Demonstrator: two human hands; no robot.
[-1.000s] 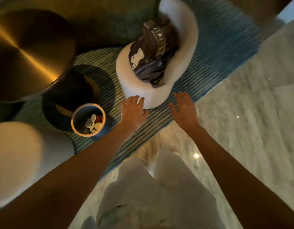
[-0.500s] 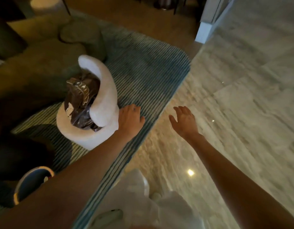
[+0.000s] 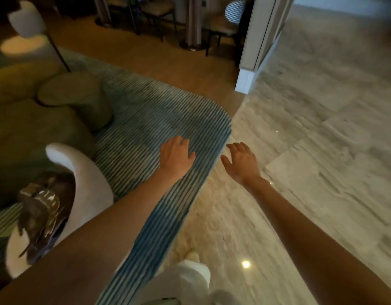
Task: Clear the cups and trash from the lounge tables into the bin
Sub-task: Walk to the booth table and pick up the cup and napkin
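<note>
Both hands out in front, palms down, holding nothing. Left hand (image 3: 175,156) hovers over the blue-and-white striped rug (image 3: 146,119), fingers loosely extended, thumb out to the side. Right hand (image 3: 241,162) is over the pale marble floor (image 3: 322,150), fingers relaxed and slightly spread — the two hands near each other but apart, either side of the rug's curved edge.

Lower left: small white curved-back chair (image 3: 89,186) on the rug, with a crumpled dark brown shiny bag (image 3: 40,214) on its seat — it reads as trash, though what kind of bag cannot be told. Left forearm crosses in front of the chair's lower edge. No bin or cups in view.

Behind the chair, an olive-green sofa (image 3: 25,128) with a round green pouf (image 3: 78,95) just beside it. Far back, dark-legged dining chairs (image 3: 159,12) on wood flooring; a white wall corner (image 3: 254,53) meets the marble. White trouser leg (image 3: 185,280) at bottom centre.
</note>
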